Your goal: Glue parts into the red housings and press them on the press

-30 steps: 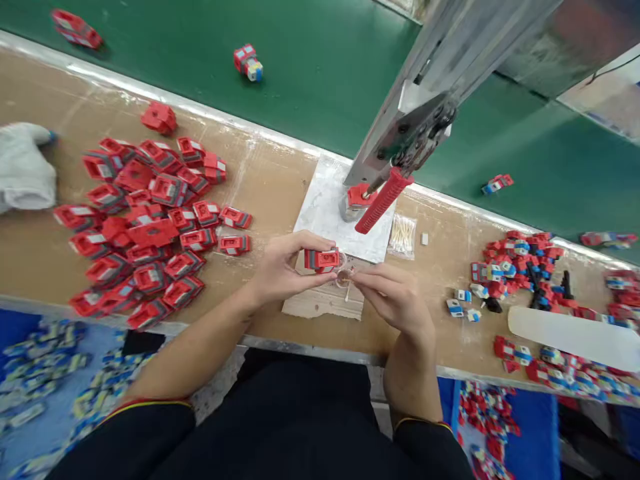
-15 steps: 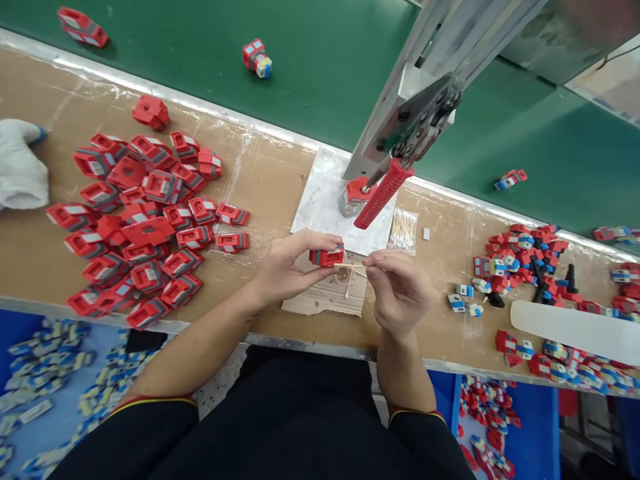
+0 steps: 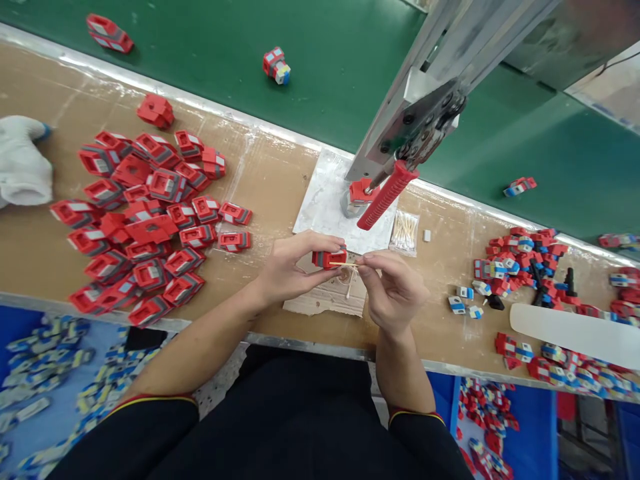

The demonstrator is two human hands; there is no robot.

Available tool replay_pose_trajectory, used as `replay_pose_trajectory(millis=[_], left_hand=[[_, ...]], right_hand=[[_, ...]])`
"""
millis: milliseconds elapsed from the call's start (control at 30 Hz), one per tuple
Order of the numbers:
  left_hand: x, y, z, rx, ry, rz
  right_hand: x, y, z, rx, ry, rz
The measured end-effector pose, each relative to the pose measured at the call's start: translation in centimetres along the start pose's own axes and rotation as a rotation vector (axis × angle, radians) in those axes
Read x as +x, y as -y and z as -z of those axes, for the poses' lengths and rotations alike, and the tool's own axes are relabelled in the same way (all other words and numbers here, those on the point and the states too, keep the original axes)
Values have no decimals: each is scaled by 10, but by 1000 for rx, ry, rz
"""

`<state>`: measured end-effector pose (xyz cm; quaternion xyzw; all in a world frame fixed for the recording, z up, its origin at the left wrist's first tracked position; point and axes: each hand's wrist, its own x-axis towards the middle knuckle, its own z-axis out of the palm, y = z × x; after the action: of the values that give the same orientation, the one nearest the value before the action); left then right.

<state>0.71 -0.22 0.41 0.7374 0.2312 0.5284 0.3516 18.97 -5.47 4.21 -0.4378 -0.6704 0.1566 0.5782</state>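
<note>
At the middle of the brown workbench (image 3: 280,173), the left hand (image 3: 287,267) pinches a small red block (image 3: 329,257) between thumb and fingers, above a scrap of cardboard (image 3: 327,300). The right hand (image 3: 393,287) is closed on a thin stick (image 3: 344,265) whose tip touches the block's side; the tip itself is too small to make out. A heap of red blocks (image 3: 145,220) lies to the left. Behind, a press with a red handle (image 3: 386,195) hides part of another red piece.

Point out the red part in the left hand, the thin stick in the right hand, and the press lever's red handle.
Red part (image 3: 329,257), head view, its top face.
Thin stick (image 3: 344,265), head view, mid-shaft.
Red handle (image 3: 386,196), head view, middle of grip.
</note>
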Motion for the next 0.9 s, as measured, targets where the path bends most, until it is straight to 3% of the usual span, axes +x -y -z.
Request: replay_pose_trajectory(millis=[900], left_hand=[[2, 0, 2, 55, -3, -33]], right_hand=[[1, 1, 2, -99, 7, 68]])
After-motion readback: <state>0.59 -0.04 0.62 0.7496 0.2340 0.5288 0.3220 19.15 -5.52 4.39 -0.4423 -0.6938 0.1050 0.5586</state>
